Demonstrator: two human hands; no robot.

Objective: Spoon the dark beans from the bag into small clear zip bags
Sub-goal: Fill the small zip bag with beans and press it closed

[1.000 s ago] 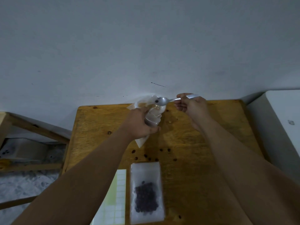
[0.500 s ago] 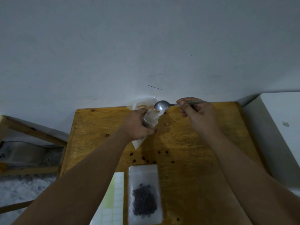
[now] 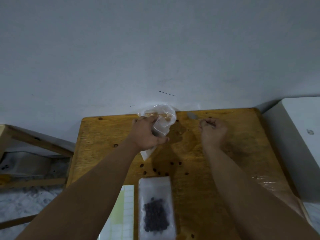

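Observation:
My left hand (image 3: 145, 134) grips a crumpled clear plastic bag (image 3: 162, 122) at the far edge of the wooden table (image 3: 242, 153), its mouth pointing up and away. My right hand (image 3: 212, 130) holds the handle of a metal spoon (image 3: 192, 115), whose bowl lies low over the table to the right of the bag and apart from it. A small clear zip bag (image 3: 155, 207) with a heap of dark beans lies flat near the front edge. Several loose dark beans (image 3: 166, 170) are scattered between the bags.
A pale sheet of square labels (image 3: 124, 212) lies left of the zip bag. A white box-like appliance (image 3: 301, 146) stands against the table's right side. A wooden frame (image 3: 34, 141) and a mottled floor are at the left. A grey wall rises behind the table.
My right hand has drawn the spoon away from the bag's mouth, to the right and down towards the table. My left hand keeps its grip on the bag.

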